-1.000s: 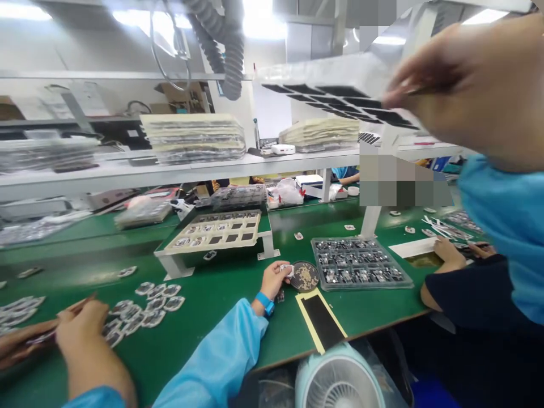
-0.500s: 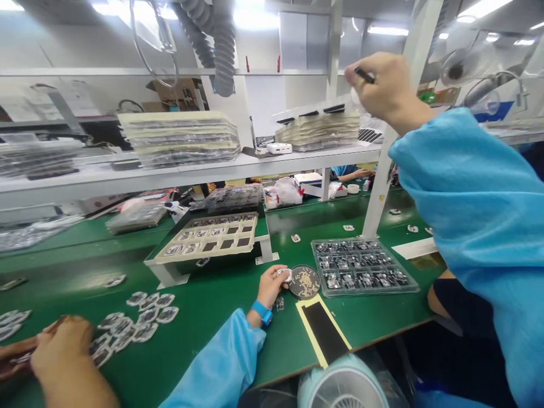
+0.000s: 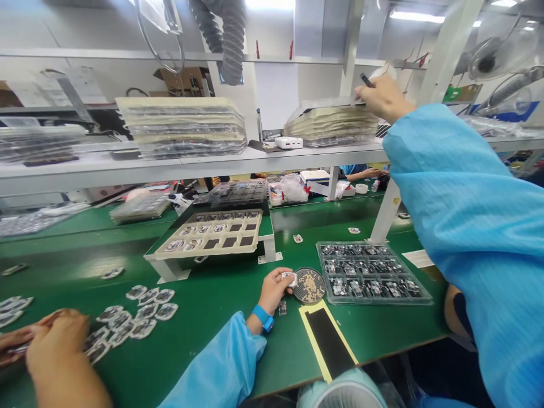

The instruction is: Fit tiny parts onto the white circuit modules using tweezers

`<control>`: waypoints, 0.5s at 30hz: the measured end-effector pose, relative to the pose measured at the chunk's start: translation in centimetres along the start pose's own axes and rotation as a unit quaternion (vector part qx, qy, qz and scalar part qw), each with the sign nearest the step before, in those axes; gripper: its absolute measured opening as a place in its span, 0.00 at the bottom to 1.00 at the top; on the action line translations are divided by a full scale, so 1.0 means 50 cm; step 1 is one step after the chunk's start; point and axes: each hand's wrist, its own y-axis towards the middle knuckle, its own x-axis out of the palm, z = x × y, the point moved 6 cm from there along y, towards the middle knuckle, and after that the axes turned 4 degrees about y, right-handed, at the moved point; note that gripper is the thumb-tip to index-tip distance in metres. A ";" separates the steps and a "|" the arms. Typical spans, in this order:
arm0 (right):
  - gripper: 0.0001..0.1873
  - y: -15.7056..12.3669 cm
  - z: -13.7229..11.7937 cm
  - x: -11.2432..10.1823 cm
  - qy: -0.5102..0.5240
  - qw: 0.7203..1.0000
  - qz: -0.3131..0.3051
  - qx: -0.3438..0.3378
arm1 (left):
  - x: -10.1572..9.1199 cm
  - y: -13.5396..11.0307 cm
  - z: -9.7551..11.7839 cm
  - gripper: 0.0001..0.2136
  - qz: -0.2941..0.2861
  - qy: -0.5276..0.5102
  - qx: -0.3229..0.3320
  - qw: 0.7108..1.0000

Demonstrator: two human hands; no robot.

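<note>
My left hand (image 3: pixel 273 294) rests low over the green bench, pinching a small white-rimmed part (image 3: pixel 290 279) between thumb and fingers. Right beside it stands a round dark dish (image 3: pixel 320 277) of tiny tan pieces, and a small loose component (image 3: pixel 283 307) lies below the hand. My right hand (image 3: pixel 385 97) is raised at shelf height, closed around a black pen-like tool (image 3: pixel 366 80) whose working end I cannot make out. Its fingers are at the right end of a stack of cream sheets and trays (image 3: pixel 331 126); whether they grip the top sheet is unclear.
A clear compartment tray of components (image 3: pixel 374 301) sits right of the dish. Below lies a yellow-edged black strip (image 3: pixel 329 340). A cream tray (image 3: pixel 208 249) rests on a low stand. At left, a co-worker's hands (image 3: pixel 55 340) work beside several white-rimmed parts (image 3: pixel 143 328). A shelf post (image 3: pixel 385 218) rises at right.
My right hand has come down towards the stack, and the sheet with black strips that was lifted there now lies lower. My left hand keeps its pinch. The view has shifted slightly.
</note>
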 end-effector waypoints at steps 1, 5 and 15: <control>0.36 0.003 0.005 0.010 -0.013 1.000 -0.001 0.029 | 0.000 0.000 -0.001 0.24 0.000 -0.001 -0.002 1.000; 0.36 0.001 0.000 0.034 -0.050 0.991 -0.023 0.119 | 0.000 -0.001 -0.002 0.24 0.003 -0.004 -0.006 1.000; 0.29 -0.041 -0.037 0.028 -0.065 0.980 -0.066 0.178 | 0.001 -0.007 0.015 0.22 0.010 0.003 -0.011 1.000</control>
